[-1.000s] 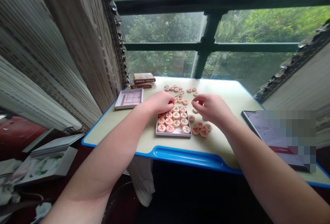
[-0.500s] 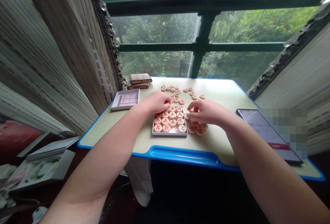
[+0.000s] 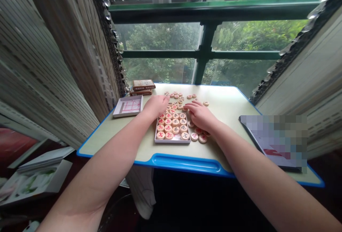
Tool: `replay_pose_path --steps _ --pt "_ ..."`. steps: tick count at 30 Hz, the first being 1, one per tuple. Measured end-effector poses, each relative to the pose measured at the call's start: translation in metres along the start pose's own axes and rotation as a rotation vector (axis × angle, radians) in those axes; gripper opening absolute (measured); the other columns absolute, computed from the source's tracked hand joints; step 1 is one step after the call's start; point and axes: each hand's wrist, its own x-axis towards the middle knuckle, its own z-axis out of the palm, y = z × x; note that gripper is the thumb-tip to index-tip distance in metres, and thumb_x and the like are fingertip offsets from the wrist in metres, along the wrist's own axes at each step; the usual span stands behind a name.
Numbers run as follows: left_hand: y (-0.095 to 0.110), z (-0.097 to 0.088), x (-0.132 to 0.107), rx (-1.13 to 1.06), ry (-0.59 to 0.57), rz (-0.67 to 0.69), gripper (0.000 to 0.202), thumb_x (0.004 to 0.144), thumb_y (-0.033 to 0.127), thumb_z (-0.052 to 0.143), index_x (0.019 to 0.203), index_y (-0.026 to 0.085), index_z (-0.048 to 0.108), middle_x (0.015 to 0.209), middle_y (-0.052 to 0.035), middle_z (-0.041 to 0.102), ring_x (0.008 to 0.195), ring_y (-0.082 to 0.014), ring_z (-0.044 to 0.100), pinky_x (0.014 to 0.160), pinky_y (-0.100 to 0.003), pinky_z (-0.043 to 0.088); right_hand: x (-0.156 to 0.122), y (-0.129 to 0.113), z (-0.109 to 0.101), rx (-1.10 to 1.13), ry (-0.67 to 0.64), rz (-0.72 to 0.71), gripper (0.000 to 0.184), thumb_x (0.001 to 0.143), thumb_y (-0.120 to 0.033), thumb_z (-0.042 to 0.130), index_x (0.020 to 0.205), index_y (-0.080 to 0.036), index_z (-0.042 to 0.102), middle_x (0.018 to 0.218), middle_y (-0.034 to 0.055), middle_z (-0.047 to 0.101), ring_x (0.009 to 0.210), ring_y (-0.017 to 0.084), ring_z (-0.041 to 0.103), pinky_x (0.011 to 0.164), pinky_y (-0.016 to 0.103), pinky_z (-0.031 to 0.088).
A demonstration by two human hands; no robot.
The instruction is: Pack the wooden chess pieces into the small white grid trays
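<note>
A white box [image 3: 173, 141] holds rows of round xiangqi pieces marked in red and black; in its front row, bare box floor shows between two pieces. My left hand [image 3: 156, 106] is closed beyond the box's far left corner, fingers curled together beside loose pieces. What it holds, if anything, is hidden. My right hand [image 3: 200, 114] reaches over the box's far right side, open, fingers stretched out and tips at a loose xiangqi piece [image 3: 180, 106]. Several more pieces lie partly under that hand, and a red-marked piece [image 3: 202, 138] sits near the box's right side.
An open white lid [image 3: 128, 114] lies at the left, with stacked small brown boxes [image 3: 143, 85] behind it. Loose pieces are scattered beyond the box. A dark-edged tablet [image 3: 267, 146], partly blurred, rests at the right. The table [image 3: 112, 139] has a blue front groove [image 3: 187, 164].
My right hand has moved left and its fingers have stretched out over the far pieces. My left hand has shifted slightly away from the box's far edge. The view has tilted a little.
</note>
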Motion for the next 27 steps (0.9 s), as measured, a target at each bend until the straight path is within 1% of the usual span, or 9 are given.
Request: replay_pose_path --steps 2,4,7,9,12,14,18,23,27 --pt "-0.001 0.003 0.001 -0.07 0.006 -0.006 0.054 0.092 0.043 0.026 0.074 0.016 0.069 0.077 -0.011 0.07 0.074 -0.0227 0.062 0.068 -0.031 0.041 0.004 -0.001 0.0 0.012 -0.007 -0.022 0.045 0.086 -0.011 0.04 0.126 -0.018 0.058 0.135 0.0023 0.055 0.13 0.026 0.037 0.107 0.041 0.033" --pt "-0.001 0.005 0.002 -0.122 0.023 0.019 0.052 0.091 0.043 0.028 0.074 0.016 0.069 0.077 -0.01 0.07 0.074 -0.0217 0.062 0.069 -0.03 0.042 0.007 -0.003 -0.002 0.008 -0.031 -0.043 0.045 0.085 -0.009 0.042 0.125 -0.021 0.06 0.134 0.0009 0.055 0.128 0.027 0.039 0.106 0.042 0.034" --pt "-0.002 0.004 0.003 -0.2 0.022 0.063 0.048 0.089 0.043 0.033 0.073 0.016 0.069 0.075 -0.008 0.071 0.071 -0.0198 0.062 0.066 -0.029 0.042 0.009 -0.006 -0.005 -0.004 -0.03 -0.054 0.036 0.085 -0.011 0.045 0.112 -0.019 0.068 0.119 0.0025 0.066 0.114 0.026 0.048 0.1 0.038 0.039" --pt "-0.002 0.002 0.002 -0.256 0.023 0.07 0.047 0.087 0.044 0.035 0.071 0.015 0.069 0.071 -0.0068 0.07 0.066 -0.0183 0.061 0.064 -0.028 0.042 0.008 -0.008 -0.007 -0.015 0.001 -0.035 0.031 0.085 -0.013 0.046 0.103 -0.017 0.071 0.109 0.0043 0.069 0.106 0.026 0.05 0.096 0.037 0.041" --pt "0.0 -0.001 0.001 -0.294 0.068 0.065 0.048 0.086 0.044 0.036 0.066 0.015 0.068 0.067 -0.0056 0.069 0.061 -0.0169 0.06 0.062 -0.028 0.041 0.005 -0.009 -0.009 -0.035 0.038 -0.017 0.025 0.084 -0.013 0.049 0.093 -0.018 0.072 0.103 0.0058 0.07 0.103 0.025 0.049 0.093 0.036 0.041" --pt "0.0 -0.002 0.0 -0.284 0.11 0.059 0.049 0.086 0.045 0.036 0.063 0.016 0.067 0.063 -0.0051 0.068 0.061 -0.0169 0.059 0.063 -0.028 0.041 0.005 -0.008 -0.008 -0.043 0.043 -0.018 0.021 0.083 -0.013 0.052 0.09 -0.019 0.071 0.102 0.006 0.07 0.103 0.025 0.05 0.092 0.035 0.041" --pt "-0.004 -0.002 0.004 -0.289 0.16 0.008 0.049 0.085 0.045 0.035 0.06 0.016 0.066 0.061 -0.0057 0.067 0.062 -0.0174 0.059 0.064 -0.029 0.041 0.008 -0.006 -0.007 -0.047 -0.011 0.012 0.02 0.082 -0.012 0.053 0.091 -0.02 0.069 0.094 0.0056 0.071 0.101 0.023 0.053 0.085 0.032 0.044" --pt "-0.017 -0.002 0.012 -0.496 0.041 -0.066 0.038 0.083 0.039 0.042 0.066 0.014 0.065 0.069 -0.006 0.068 0.061 -0.0141 0.056 0.061 -0.026 0.041 0.007 -0.006 -0.01 -0.093 -0.045 0.016 0.017 0.083 -0.014 0.053 0.088 -0.019 0.068 0.091 0.0062 0.07 0.1 0.023 0.055 0.083 0.031 0.045" --pt "-0.018 0.001 0.013 -0.634 -0.115 -0.096 0.034 0.083 0.038 0.045 0.068 0.013 0.064 0.074 -0.0064 0.068 0.055 -0.0109 0.052 0.053 -0.024 0.039 0.003 -0.004 -0.012 -0.06 -0.039 -0.013 0.018 0.085 -0.015 0.052 0.089 -0.019 0.068 0.087 0.0049 0.07 0.098 0.022 0.056 0.082 0.031 0.046"
